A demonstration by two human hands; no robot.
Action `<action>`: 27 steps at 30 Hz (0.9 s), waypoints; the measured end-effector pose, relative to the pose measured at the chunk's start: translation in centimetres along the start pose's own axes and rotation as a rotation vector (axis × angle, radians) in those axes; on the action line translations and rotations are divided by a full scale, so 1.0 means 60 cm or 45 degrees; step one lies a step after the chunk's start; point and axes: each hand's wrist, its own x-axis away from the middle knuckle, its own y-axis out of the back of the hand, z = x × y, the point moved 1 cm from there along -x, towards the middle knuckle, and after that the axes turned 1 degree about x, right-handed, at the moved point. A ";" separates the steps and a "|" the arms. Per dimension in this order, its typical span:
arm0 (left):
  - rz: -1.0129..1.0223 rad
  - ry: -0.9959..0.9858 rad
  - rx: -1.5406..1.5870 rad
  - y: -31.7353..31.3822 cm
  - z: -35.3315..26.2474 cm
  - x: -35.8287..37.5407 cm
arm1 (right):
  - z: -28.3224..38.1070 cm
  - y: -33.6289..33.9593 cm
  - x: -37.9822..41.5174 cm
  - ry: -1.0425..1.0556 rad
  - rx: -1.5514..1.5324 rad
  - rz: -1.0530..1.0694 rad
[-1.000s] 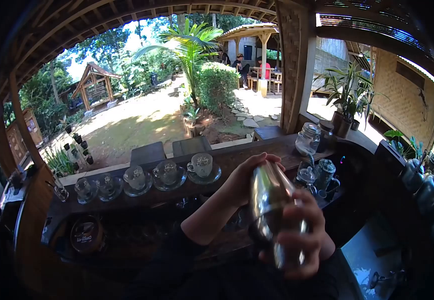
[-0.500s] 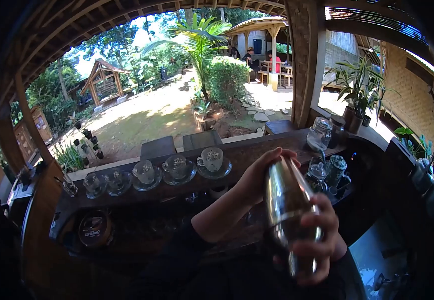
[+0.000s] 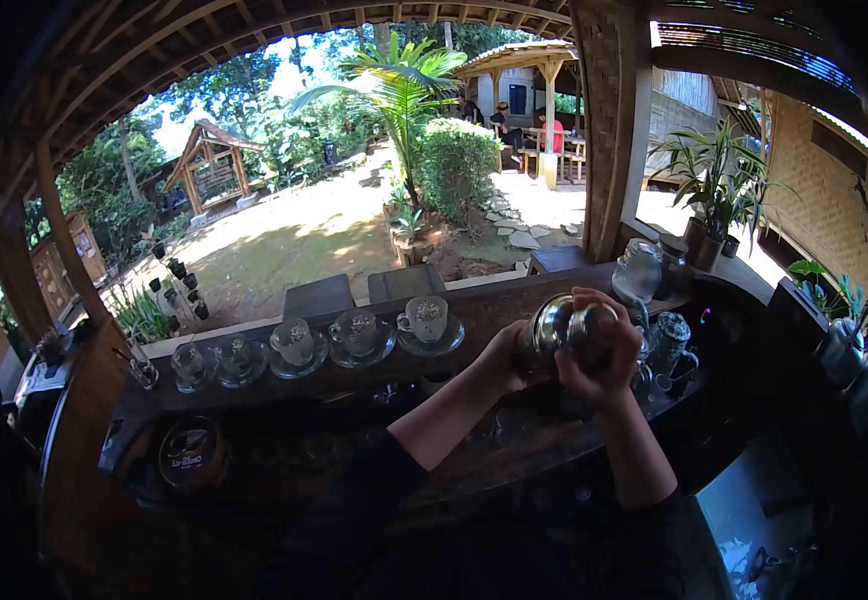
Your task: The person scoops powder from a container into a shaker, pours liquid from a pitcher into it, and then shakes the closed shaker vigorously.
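Both of my hands grip a shiny metal cocktail shaker [image 3: 546, 333] above the counter, its narrower capped end turned towards me. My left hand [image 3: 507, 357] is closed around the far left side of the body, most of its fingers hidden behind the metal. On the right, my right hand [image 3: 611, 352] wraps the shaker near the cap, fingers curled over the top and thumb underneath. Beyond and left of the hands, the nearest glass cup [image 3: 425, 318] sits on a clear saucer.
Several glass cups on saucers line the bar counter [image 3: 494, 303]. Glass jars [image 3: 637, 270] and a glass mug [image 3: 672, 345] stand to the right. A round dark container [image 3: 192, 452] sits lower left. People [image 3: 502, 120] sit under a far shelter.
The shaker has swung up and away from me, from nearly upright to pointing its capped end at me. My right hand rose with it; my left hand shifted slightly left and down.
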 end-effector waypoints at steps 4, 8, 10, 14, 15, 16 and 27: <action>-0.045 -0.191 -0.189 -0.047 -0.006 0.056 | 0.054 -0.019 -0.023 0.450 -0.013 0.214; 0.412 -0.301 -0.383 -0.105 -0.057 0.134 | 0.164 -0.028 -0.018 1.036 0.011 0.279; 0.231 -0.251 -0.229 -0.076 -0.064 0.130 | 0.140 -0.050 -0.039 0.904 -0.108 0.131; 0.086 -0.213 -0.008 0.038 -0.031 0.102 | 0.023 -0.088 -0.014 0.043 -0.249 0.085; 0.110 -0.239 0.032 0.042 -0.033 0.105 | 0.019 -0.092 -0.012 0.045 -0.295 0.105; 0.046 -0.272 0.037 0.020 -0.046 0.126 | 0.057 -0.094 -0.033 0.303 -0.194 0.230; 0.079 -0.590 0.160 0.134 -0.086 0.229 | 0.007 -0.270 -0.003 0.097 -0.507 0.223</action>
